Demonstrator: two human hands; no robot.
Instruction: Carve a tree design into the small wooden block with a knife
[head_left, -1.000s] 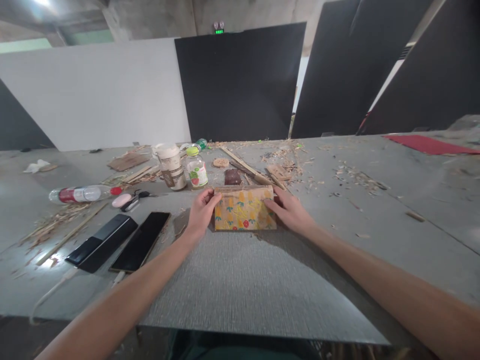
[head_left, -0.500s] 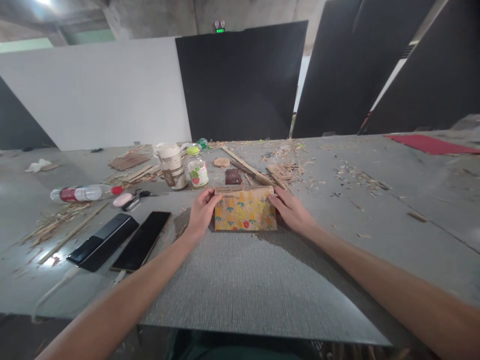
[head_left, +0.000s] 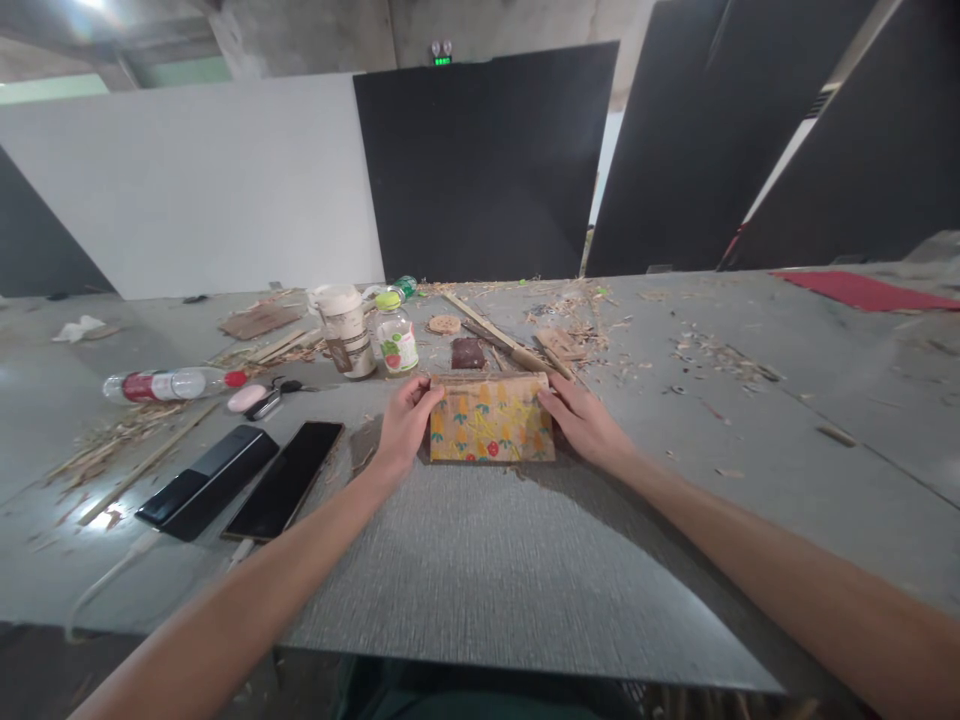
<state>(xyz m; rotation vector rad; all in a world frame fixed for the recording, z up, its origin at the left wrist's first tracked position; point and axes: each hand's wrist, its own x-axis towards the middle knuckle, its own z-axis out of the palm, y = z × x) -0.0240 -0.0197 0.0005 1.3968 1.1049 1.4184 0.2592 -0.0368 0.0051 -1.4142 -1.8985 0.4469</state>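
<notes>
Between my hands is a flat brown rectangular piece (head_left: 491, 425) printed with yellow, teal and red fruit-like figures; whether it is a paper bag or a wooden panel I cannot tell. It faces me just above the grey table (head_left: 420, 570). My left hand (head_left: 407, 425) pinches its upper left corner, thumb in front. At the upper right corner my right hand (head_left: 581, 415) grips it the same way. The fingers behind it are hidden. Close beyond its top edge lies a small dark brown block (head_left: 468, 353).
Behind my left hand stand a paper cup (head_left: 345, 335) and a green-capped jar (head_left: 395, 338). To the left are a phone (head_left: 285, 482), a black power bank (head_left: 206, 483) with a cable, and a lying bottle (head_left: 176, 384). Wood strips (head_left: 499, 330) and shavings litter the far side.
</notes>
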